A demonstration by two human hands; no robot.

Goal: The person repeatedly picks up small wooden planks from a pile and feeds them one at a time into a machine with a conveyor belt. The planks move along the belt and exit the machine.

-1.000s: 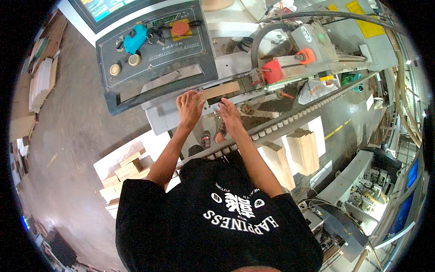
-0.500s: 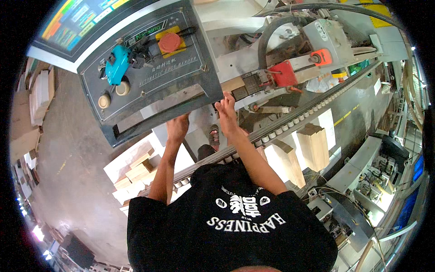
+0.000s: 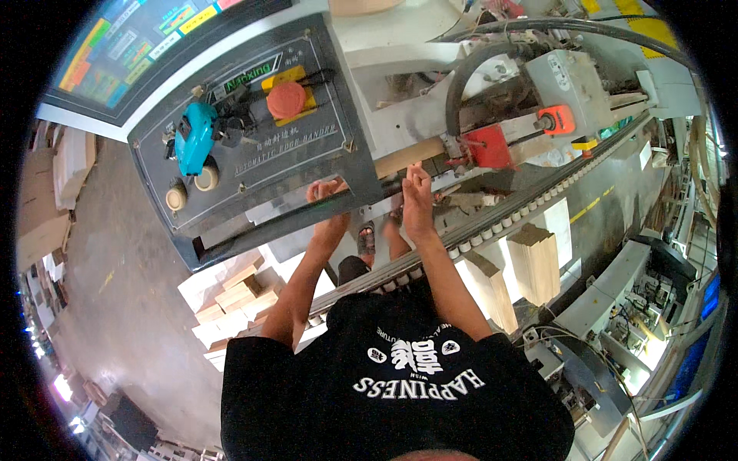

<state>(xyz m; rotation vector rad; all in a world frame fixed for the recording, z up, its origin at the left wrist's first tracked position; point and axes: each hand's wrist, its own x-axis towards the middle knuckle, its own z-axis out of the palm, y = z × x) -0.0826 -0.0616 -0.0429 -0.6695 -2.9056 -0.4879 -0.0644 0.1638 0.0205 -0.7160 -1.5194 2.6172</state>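
Observation:
My left hand reaches under the lower edge of a dark control panel. Its bent fingertips show through the slot along that edge; what they grip, if anything, is hidden. Right of the panel, my right hand points away from me, its fingers curled and close together. Those fingertips meet the near edge of a narrow light-brown wooden board. The board's left end passes behind the panel, and its right end reaches a red machine block.
The panel carries a red stop button and a teal tool; a screen stands beyond. A roller rail crosses before my body. Stacked boards stand right of it, wood blocks left. A thick black hose arches over the machine.
Both hands have moved right, and the left fingertips now show through the panel slot. The wooden board has also shifted right, toward the red block. My view has turned slightly.

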